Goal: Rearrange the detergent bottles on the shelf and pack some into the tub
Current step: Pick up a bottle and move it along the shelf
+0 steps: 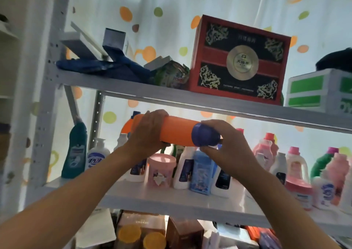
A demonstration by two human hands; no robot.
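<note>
We face a white metal shelf rack (190, 98) that fills the frame. On its upper board, right of centre, stands a red and black box (240, 58). At mid-frame we hold an orange bottle (177, 130) on its side above the middle board's detergent bottles (297, 172). Our left hand (150, 130) wraps its body; our right hand (224, 144) curls round its blue cap (204, 134).

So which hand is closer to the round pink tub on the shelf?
Left. The left hand, gripping the orange bottle, is just above the round pink tub; the right hand is farther right, on the blue cap.
</note>
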